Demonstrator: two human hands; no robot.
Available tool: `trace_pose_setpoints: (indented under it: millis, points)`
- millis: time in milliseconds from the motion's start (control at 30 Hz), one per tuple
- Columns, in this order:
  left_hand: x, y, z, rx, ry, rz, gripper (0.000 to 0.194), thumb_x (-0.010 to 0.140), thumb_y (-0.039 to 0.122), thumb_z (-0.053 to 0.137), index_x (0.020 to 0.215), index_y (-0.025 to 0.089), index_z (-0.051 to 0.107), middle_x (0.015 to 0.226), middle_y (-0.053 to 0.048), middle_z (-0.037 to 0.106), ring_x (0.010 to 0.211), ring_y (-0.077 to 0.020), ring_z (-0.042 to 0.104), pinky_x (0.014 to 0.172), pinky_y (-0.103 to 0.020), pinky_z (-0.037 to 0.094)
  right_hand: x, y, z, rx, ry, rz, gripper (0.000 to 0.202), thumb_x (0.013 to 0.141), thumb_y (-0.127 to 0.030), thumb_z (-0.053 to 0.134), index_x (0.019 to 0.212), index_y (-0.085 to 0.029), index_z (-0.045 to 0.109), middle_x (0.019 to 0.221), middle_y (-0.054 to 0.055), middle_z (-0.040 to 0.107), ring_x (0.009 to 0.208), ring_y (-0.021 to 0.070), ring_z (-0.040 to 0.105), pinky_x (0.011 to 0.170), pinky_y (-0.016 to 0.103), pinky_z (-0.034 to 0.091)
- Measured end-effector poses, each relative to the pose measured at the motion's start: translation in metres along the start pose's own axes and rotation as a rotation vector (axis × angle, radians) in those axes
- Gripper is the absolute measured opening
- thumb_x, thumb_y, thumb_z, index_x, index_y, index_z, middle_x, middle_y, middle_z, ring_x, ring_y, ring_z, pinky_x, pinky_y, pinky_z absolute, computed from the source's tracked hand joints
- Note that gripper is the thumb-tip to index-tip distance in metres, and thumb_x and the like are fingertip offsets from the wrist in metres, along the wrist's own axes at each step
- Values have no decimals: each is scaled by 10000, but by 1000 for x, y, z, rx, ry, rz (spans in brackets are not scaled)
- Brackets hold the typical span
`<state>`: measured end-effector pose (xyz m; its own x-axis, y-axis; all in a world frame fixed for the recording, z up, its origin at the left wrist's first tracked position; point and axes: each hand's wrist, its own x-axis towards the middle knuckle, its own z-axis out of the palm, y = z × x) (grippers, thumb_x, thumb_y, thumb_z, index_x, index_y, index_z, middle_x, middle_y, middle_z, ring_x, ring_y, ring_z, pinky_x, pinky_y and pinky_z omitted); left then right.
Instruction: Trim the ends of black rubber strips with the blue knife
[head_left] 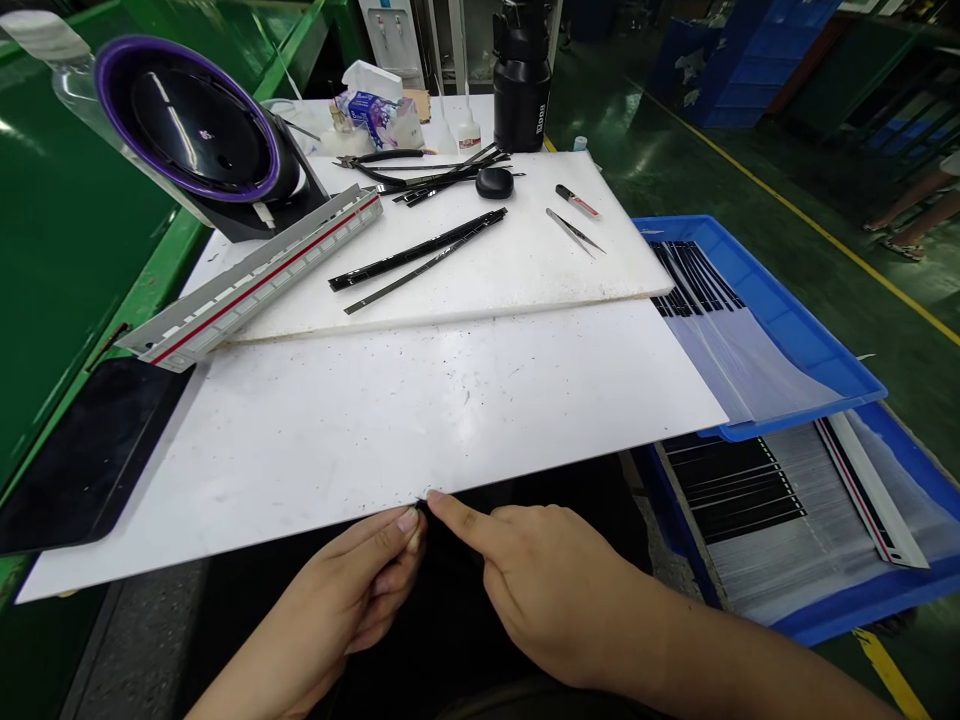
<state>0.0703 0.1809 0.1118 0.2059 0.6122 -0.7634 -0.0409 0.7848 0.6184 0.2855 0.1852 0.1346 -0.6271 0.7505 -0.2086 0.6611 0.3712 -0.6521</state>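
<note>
At the front edge of the white table (450, 400), my left hand (367, 575) is closed in a pinch. A small dark piece (421, 504) pokes out between its thumb and fingertips; the rest of it is hidden. My right hand (547, 580) reaches in from the right with its index finger stretched out, the tip at or just beside that piece. Its other fingers curl below, and nothing shows in them. Farther back, thin black strips (420, 250) lie on a white foam board (540, 270). Tweezers (574, 232) and a small red-and-black tool (577, 202) lie to their right.
A purple-rimmed fan (199, 120), a grey slotted bar (262, 285) and a black tablet (90, 450) stand or lie at left. Pliers (390, 180), a black earbud case (495, 182) and a black bottle (521, 90) are behind. Blue trays (862, 385) hold black strips at right.
</note>
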Motion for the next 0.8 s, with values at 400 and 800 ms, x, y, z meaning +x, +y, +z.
trace_pose_setpoints:
  millis: [400, 800]
  points:
    - [0, 1, 1, -1, -5, -13, 488, 771, 636, 689, 659, 195, 512, 564, 73, 355, 445, -50, 187, 377, -170, 133, 0, 2, 2, 0, -3, 28, 648, 948, -150, 359, 1574, -302, 288, 986, 16, 730, 798, 209, 683, 686, 331, 462]
    - [-1, -1, 2, 27, 21, -20, 514, 771, 663, 671, 646, 193, 507, 566, 70, 349, 456, -57, 204, 382, -174, 153, 3, 2, 0, -18, -37, 38, 649, 947, -172, 366, 1571, -333, 292, 909, 18, 702, 724, 210, 672, 626, 324, 436]
